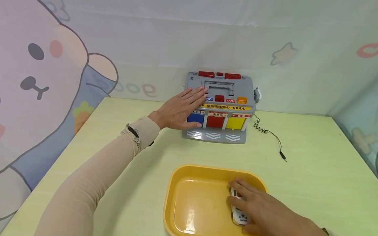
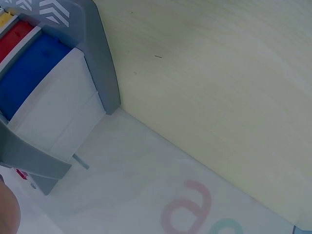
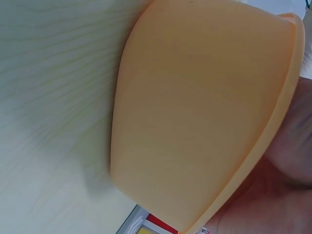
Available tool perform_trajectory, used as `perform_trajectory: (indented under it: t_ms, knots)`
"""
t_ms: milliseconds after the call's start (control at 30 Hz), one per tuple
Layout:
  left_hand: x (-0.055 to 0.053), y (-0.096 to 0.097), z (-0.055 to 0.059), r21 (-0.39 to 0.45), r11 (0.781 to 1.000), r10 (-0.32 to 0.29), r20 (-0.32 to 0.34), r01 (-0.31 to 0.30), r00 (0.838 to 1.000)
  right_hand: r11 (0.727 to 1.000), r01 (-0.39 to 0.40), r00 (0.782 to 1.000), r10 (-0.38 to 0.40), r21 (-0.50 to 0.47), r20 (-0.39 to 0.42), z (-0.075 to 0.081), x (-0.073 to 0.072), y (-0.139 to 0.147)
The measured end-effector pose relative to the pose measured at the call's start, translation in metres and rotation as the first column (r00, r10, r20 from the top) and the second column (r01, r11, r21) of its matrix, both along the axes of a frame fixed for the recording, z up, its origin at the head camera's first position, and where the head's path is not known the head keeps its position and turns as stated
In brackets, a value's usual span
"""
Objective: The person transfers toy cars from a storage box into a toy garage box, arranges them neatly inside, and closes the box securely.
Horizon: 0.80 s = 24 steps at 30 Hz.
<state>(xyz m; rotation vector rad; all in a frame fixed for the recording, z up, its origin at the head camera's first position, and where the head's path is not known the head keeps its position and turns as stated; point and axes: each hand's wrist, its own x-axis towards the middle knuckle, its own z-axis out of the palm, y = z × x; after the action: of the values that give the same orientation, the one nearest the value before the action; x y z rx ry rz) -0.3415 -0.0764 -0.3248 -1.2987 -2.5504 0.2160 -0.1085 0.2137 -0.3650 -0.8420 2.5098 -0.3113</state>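
A grey toy emergency station with blue, red and yellow garage doors stands at the back of the table. My left hand lies on its left front corner, fingers stretched over the top and thumb across the blue door. In the left wrist view the station's white side wall shows, with a bit of the hand at the lower left edge. Inside a yellow tray, my right hand grips a white toy police car, its fingers bent over the car's far side. The hand covers part of the car.
From the station's right side a black coiled cable runs onto the light wooden table, its plug lying loose. Behind the table hangs a printed cloth with a cartoon bear. The tray's outer wall fills the right wrist view.
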Motion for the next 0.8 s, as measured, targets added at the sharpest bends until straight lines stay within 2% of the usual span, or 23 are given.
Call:
perform_trajectory:
  t_ms: [200,400,500,633,733,800]
  knots:
    - [0.0,-0.001,0.001,-0.002,1.0,-0.001,0.001,0.001,1.0,0.999,-0.036,0.999,0.035,-0.006,-0.034,0.0,-0.001,-0.005]
    - [0.0,-0.001,0.001,-0.007,1.0,-0.003,-0.001,0.003,1.0,0.992,-0.123,0.991,0.12,-0.034,-0.059,-0.001,-0.002,-0.006]
    - [0.001,-0.001,0.002,-0.007,1.0,-0.001,-0.001,0.001,1.0,0.989,-0.138,0.99,0.137,-0.043,-0.034,0.0,-0.002,-0.008]
    - [0.001,-0.001,0.002,-0.006,1.0,0.002,0.004,-0.002,1.0,0.993,-0.105,0.993,0.107,-0.053,0.044,0.003,-0.003,-0.011]
    - [0.001,0.0,0.002,-0.001,1.0,0.0,0.009,0.0,1.0,0.993,-0.104,0.993,0.107,-0.053,0.052,0.006,-0.002,-0.011]
    - [0.001,0.0,0.002,0.001,1.0,0.0,0.009,-0.001,1.0,0.992,-0.121,0.992,0.122,-0.044,0.029,0.007,-0.002,-0.011]
